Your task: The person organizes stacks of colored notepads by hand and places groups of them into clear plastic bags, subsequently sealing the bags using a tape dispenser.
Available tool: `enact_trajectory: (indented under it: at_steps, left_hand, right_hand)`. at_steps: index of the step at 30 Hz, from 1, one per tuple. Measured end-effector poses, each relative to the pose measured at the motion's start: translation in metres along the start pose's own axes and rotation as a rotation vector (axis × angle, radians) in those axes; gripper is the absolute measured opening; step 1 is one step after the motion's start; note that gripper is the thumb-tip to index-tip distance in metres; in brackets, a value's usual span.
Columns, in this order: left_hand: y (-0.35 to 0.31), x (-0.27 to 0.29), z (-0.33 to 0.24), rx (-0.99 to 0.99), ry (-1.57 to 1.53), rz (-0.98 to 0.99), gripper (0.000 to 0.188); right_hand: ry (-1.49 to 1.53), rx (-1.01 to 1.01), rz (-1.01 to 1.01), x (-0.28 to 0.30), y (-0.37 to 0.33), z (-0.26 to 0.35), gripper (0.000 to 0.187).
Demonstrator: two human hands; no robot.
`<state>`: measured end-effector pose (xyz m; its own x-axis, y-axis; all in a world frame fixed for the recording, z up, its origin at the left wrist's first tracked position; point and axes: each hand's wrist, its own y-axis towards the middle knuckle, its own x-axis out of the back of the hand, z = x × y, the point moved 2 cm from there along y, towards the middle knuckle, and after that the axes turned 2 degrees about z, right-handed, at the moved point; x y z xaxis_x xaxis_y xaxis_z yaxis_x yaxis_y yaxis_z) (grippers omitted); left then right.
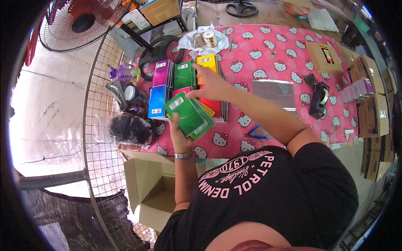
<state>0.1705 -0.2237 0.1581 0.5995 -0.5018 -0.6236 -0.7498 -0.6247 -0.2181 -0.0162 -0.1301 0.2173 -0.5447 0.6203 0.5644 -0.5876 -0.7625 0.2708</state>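
Observation:
My left hand [181, 136] grips a small fan of spiral notebooks from below, with a green notebook [184, 111] on top. The edge of a yellow notebook [208, 109] and another green cover show beneath it. Over the stacks reaches my right hand [207, 83], its thumb and fingers apart, near the held notebooks' top edge. Around it stand stacks of spiral notebooks: purple [161, 69], green [182, 74], yellow [206, 61], blue [157, 98] and red [215, 109]. A further red or pink stack is mostly hidden under the held notebooks.
A pink patterned cloth [276, 46] covers the table. Blue-handled pliers [256, 133], a clear plastic sheet [274, 93] and a black tape dispenser [320, 100] lie to the right. A purple bottle [125, 74] and black bundle [132, 129] sit left; an open carton [155, 188] stands below.

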Motion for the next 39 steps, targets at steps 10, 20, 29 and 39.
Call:
enact_trajectory:
  at_steps: [10,20,29,39]
  left_hand:
    - [-0.051,0.054,0.045,0.179,-0.182,-0.054,0.043]
    - [-0.057,0.042,0.047,0.098,-0.097,-0.153,0.034]
    - [-0.045,0.054,0.054,0.040,-0.079,-0.155,0.041]
    - [-0.067,0.036,0.039,0.038,-0.182,-0.161,0.048]
  right_hand:
    - [-0.445,-0.051,-0.130,0.001,-0.037,-0.076,0.038]
    - [-0.085,-0.241,0.037,0.018,0.001,-0.054,0.054]
    - [-0.068,-0.350,0.035,0.005,-0.042,-0.071,0.060]
    - [-0.222,-0.063,0.249,-0.057,0.021,-0.007,0.063]
